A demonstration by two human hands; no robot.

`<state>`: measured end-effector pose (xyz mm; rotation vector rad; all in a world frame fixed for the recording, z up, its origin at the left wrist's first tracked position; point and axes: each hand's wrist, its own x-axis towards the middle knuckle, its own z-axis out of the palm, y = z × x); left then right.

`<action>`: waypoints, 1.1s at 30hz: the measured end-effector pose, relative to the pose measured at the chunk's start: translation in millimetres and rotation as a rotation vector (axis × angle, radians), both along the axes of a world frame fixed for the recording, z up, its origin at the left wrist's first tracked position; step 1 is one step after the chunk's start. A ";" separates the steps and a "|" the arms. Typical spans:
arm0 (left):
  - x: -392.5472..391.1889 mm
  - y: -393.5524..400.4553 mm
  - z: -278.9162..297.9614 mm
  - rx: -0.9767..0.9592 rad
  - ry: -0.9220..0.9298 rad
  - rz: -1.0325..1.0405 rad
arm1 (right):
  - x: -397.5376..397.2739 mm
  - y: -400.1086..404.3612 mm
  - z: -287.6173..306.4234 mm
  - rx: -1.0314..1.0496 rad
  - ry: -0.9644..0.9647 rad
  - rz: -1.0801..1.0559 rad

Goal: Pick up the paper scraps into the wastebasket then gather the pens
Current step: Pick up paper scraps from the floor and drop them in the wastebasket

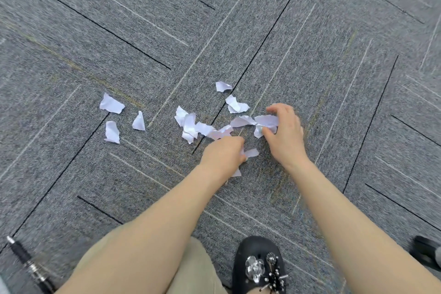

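Gathering paper scraps (191,124) off the grey carpet (310,31).
My left hand (223,154) curls round scraps, my right hand (284,131) pinches one; bare carpet lies beyond, pen (28,265) at bottom-left edge.

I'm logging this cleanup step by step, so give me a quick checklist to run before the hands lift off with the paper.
1. Right hand grips scraps: ok, fingers curl round white pieces.
2. Left hand grips scraps: ok, paper shows at its fingers.
3. All scraps gathered: not ok; the three left scraps and others above the hands still lie on the carpet.
4. Wastebasket within reach: cannot tell, none in view.
5. Pen left for later: ok, it lies untouched at bottom left.
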<state>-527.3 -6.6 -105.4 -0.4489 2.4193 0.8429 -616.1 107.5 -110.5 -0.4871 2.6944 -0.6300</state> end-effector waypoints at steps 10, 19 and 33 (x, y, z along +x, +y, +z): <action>35.2 8.9 -39.3 -0.569 0.479 -0.059 | 3.1 12.0 -4.7 -0.018 -0.078 -0.004; 47.2 17.6 -58.8 -0.547 0.737 -0.169 | 17.7 11.3 0.2 -0.190 -0.173 -0.172; 20.9 -11.4 -12.7 -0.020 0.351 0.139 | 27.9 1.9 14.8 -0.326 -0.266 -0.255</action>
